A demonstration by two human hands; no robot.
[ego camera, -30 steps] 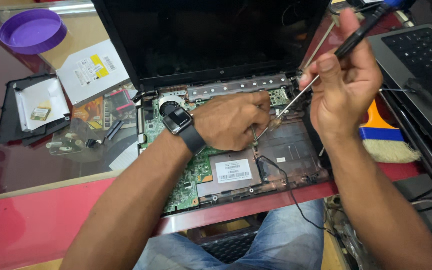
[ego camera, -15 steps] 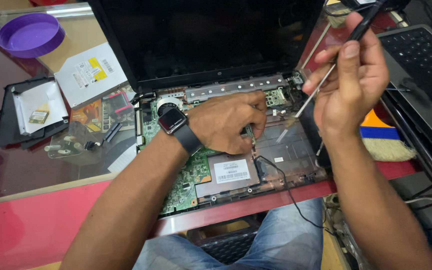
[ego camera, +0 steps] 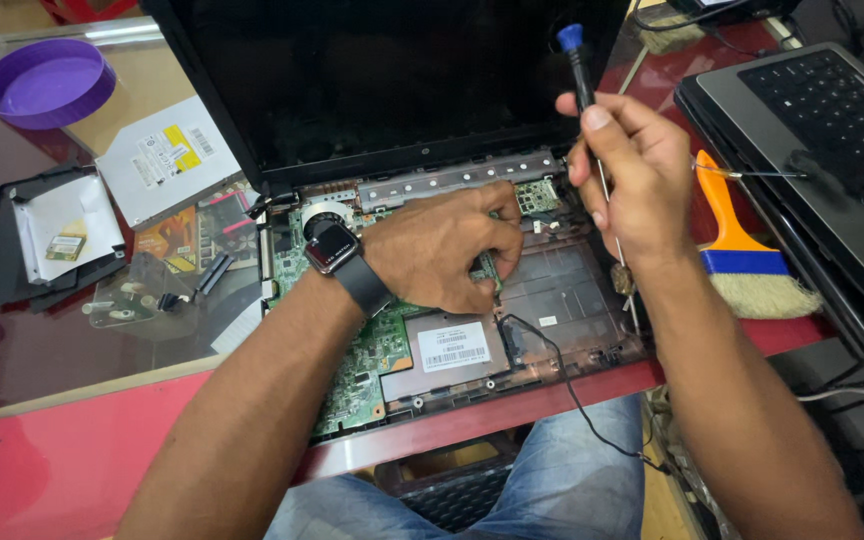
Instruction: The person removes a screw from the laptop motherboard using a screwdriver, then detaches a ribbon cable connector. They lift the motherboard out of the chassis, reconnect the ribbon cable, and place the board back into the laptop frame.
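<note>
Our right grip point(ego camera: 624, 170) pinches a screwdriver point(ego camera: 586, 110) upright, blue cap above the fingers, while our left grip point(ego camera: 447, 245), fingers pressed together, rests beside it on the laptop's point(ego camera: 552, 300) green board point(ego camera: 372, 350), with a brush point(ego camera: 737, 245) lying just right on the surface point(ego camera: 72, 460).

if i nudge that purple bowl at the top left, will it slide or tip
The purple bowl looks like thin plastic, so probably light and easily pushed. It sits on a smooth glass tabletop, so it would likely slide. Its low, wide shape makes tipping unlikely.
</note>
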